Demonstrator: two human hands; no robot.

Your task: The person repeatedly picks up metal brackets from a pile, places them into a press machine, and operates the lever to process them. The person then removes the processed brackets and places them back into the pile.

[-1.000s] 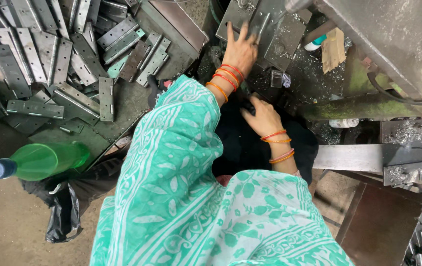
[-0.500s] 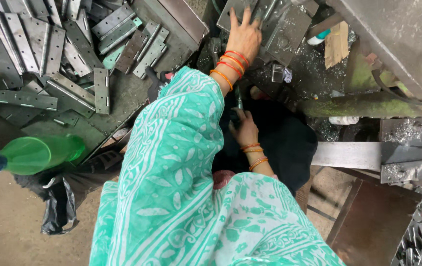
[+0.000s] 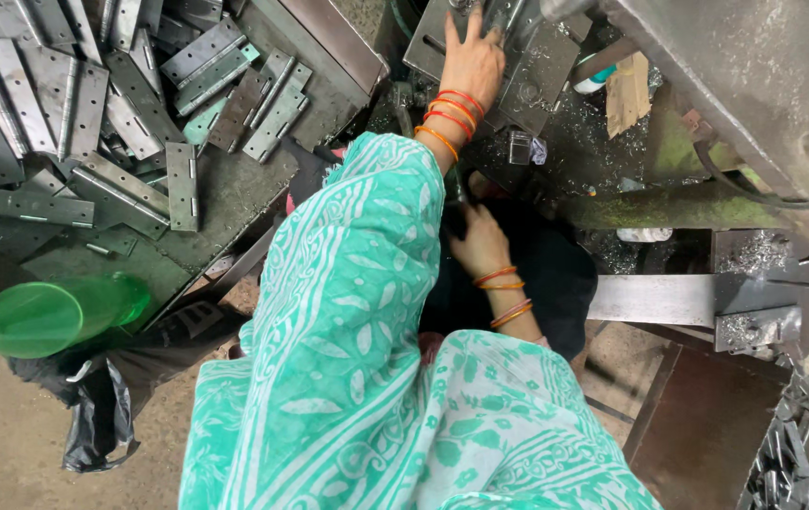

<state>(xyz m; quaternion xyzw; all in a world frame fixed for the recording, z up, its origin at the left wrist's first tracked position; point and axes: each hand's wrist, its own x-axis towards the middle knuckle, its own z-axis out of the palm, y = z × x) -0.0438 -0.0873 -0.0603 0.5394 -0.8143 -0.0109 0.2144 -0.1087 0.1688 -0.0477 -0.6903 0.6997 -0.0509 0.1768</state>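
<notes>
My left hand (image 3: 471, 62), with orange and red bangles at the wrist, reaches forward from a green patterned sleeve (image 3: 357, 283). It lies flat, fingers spread, on a grey metal plate (image 3: 541, 80) on the machine bed. My right hand (image 3: 481, 242), also with bangles, is low and close to my body over a dark cloth (image 3: 556, 274). Its fingers curl down into a dark gap below the machine bed. Whether they hold anything is hidden.
Several grey metal hinges (image 3: 93, 123) are heaped on a worktable (image 3: 235, 189) at the left. A green plastic bottle (image 3: 55, 316) lies at the lower left above a black bag (image 3: 93, 416). The grey machine body (image 3: 754, 85) fills the top right, with metal shavings (image 3: 754, 250) beneath.
My right hand has drawn back and to the left, toward my body and into the dark gap. My left hand has stayed on the plate.
</notes>
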